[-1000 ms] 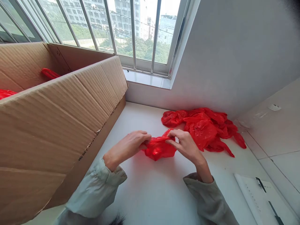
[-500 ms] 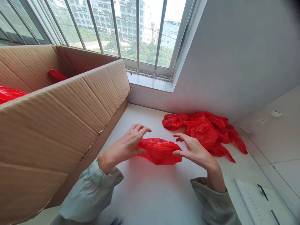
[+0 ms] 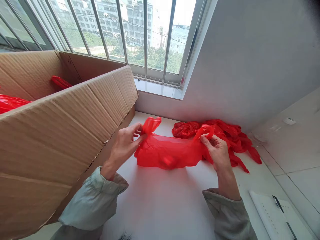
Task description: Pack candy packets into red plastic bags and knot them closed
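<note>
- The red plastic bag [image 3: 170, 151] is in the centre of the frame, stretched wide between the two hands, above the white table [image 3: 160, 206].
- The left hand [image 3: 123, 145], left of centre, is pinching the upper left corner of this bag between thumb and fingers; a loop of the red film stands up above the grip.
- The right hand [image 3: 218, 151], right of centre, is pinching the upper right corner in a similar way, and some film rises there also.
- In the lower middle of the bag there is a brighter red spot; I cannot tell whether something is inside. Whether its lower edge touches the table, I also cannot tell.
- Behind the right hand, at the right of centre, a crumpled red heap [image 3: 241, 141] lies on the table near the wall [image 3: 240, 73].
- A big open cardboard box [image 3: 62, 140] fills the left side of the frame, and red plastic [image 3: 12, 103] is visible in it.
- In the lower right corner lies a notebook [image 3: 265, 208] with a black pen [image 3: 278, 204] on it.
- A barred window [image 3: 157, 56] occupies the upper left and upper middle.
</note>
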`<action>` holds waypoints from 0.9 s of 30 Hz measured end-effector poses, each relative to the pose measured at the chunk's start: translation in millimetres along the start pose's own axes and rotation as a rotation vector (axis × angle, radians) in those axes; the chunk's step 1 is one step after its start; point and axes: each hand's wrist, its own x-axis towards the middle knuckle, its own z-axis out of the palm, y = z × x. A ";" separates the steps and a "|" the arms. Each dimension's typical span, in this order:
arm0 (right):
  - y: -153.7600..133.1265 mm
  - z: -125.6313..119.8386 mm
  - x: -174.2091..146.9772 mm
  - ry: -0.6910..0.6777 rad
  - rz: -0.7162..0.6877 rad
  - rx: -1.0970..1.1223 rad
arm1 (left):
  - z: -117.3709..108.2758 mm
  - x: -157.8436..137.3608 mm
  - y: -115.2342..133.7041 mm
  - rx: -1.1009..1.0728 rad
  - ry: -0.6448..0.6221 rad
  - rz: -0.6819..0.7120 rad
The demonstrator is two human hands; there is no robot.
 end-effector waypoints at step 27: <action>-44.5 -22.1 -22.7 -0.181 -0.095 0.330 | 3.8 -10.9 26.4 -0.068 0.353 -0.157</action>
